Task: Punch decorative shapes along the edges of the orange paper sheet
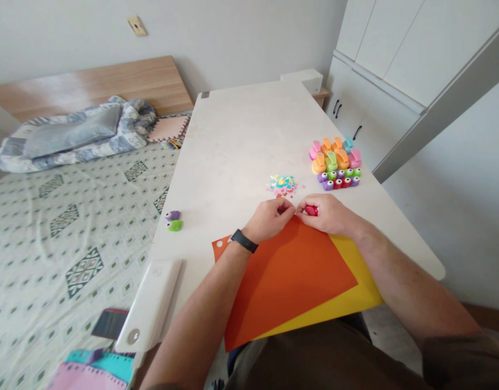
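My right hand is closed around a small red craft punch, held just above the far edge of an orange sheet of paper. Thumb and fingers of my left hand are pinched together, their tips meeting those of the right hand; whatever sits between them is too small to make out. Punched holes show at the orange sheet's left corner, by my wrist. Beneath it lies a yellow sheet. Just beyond my hands is a pile of small coloured paper cutouts.
Several larger craft punches and small ones stand in rows at the right. Two small punches sit by the table's left edge, near a white long device. A bed adjoins the white table.
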`<action>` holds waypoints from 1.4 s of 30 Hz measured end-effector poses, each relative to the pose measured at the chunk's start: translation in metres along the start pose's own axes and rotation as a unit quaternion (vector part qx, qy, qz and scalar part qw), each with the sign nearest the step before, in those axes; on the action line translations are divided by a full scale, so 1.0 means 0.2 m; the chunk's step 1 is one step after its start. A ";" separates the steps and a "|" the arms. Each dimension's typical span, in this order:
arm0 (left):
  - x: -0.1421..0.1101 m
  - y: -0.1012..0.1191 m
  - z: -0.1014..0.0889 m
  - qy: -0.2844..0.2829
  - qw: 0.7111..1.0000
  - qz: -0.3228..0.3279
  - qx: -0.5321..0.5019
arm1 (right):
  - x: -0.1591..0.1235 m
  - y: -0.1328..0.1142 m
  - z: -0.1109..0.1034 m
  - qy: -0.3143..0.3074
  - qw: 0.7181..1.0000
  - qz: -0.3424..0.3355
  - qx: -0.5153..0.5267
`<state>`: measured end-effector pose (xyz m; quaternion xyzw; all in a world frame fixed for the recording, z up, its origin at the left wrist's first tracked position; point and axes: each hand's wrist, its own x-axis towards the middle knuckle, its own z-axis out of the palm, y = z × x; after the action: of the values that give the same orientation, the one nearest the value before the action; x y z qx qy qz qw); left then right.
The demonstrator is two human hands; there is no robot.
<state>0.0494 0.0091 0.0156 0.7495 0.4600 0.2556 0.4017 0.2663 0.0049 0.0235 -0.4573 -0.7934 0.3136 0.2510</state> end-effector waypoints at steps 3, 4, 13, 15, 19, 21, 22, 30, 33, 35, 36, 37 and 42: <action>0.00 0.00 0.00 0.005 1.000 0.001 0.000 | 0.00 0.00 0.00 -0.004 1.000 -0.001 -0.006; 0.01 0.00 0.00 0.006 1.000 0.001 0.000 | 0.00 0.00 0.00 -0.006 1.000 -0.003 -0.008; 0.06 -0.02 -0.01 0.060 0.997 0.007 0.046 | 0.00 0.00 0.01 0.010 1.000 0.009 -0.006; 0.09 -0.04 -0.03 0.090 0.994 -0.007 0.067 | 0.01 0.01 0.01 0.015 1.000 0.010 -0.006; 0.16 -0.09 -0.05 0.121 0.987 -0.022 0.102 | 0.01 0.02 0.02 0.018 1.000 0.014 -0.019; 0.19 -0.12 -0.06 0.120 0.983 -0.013 0.141 | 0.01 0.02 0.02 0.016 0.999 0.020 -0.028; 0.19 -0.13 -0.07 0.120 0.980 -0.009 0.161 | 0.01 0.02 0.02 0.014 0.999 0.023 -0.030; 0.09 -0.08 -0.10 0.138 0.973 0.011 0.185 | 0.01 0.02 0.01 0.028 0.999 0.039 -0.024; 0.01 -0.04 -0.11 0.066 0.980 0.033 0.183 | 0.02 0.03 0.01 0.041 0.998 0.045 -0.023; -0.04 -0.04 -0.10 0.036 0.980 0.039 0.192 | 0.02 0.03 0.01 0.042 0.998 0.048 -0.017; -0.06 -0.04 -0.10 0.028 0.980 0.042 0.195 | 0.02 0.03 0.00 0.040 0.998 0.050 -0.012; -0.08 -0.04 -0.09 0.021 0.979 0.044 0.197 | 0.01 0.02 0.00 0.036 0.998 0.053 -0.006; -0.13 -0.06 -0.07 0.009 0.981 0.048 0.188 | 0.00 0.02 -0.01 0.021 0.995 0.074 0.060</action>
<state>0.0217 -0.0054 0.0141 0.8307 0.4670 0.1901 0.2363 0.2695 0.0073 0.0222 -0.5055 -0.7316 0.3690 0.2703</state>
